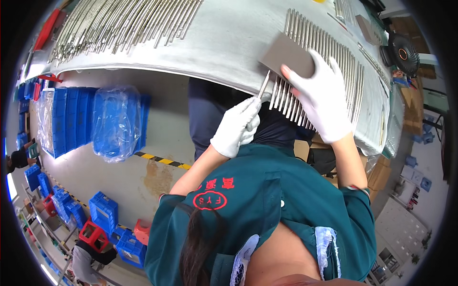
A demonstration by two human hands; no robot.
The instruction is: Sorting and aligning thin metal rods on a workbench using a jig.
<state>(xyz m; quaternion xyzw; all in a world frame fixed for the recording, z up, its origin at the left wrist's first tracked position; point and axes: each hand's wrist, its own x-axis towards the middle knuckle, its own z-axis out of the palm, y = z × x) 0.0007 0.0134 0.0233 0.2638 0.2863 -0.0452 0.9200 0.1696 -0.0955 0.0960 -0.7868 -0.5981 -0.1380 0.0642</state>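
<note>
My left hand [237, 125], in a white glove, is closed around the lower end of a thin metal rod [264, 86] at the table's front edge. The rod's upper end reaches the lower edge of a flat grey-brown rectangular block [288, 55]. My right hand [325, 100] grips that block from its right side. Its white glove leaves some fingertips bare. Under the block and the right hand lies a row of similar metal rods [354, 78], side by side, partly covered by them. Whether the block presses on the held rod, I cannot tell.
Many more metal rods [129, 24] lie at the table's [224, 43] far left. A black fan [403, 54] and another block [367, 29] are at the right. Blue crates [71, 119], some wrapped in plastic, stand on the floor at left. Another person [86, 262] is at lower left.
</note>
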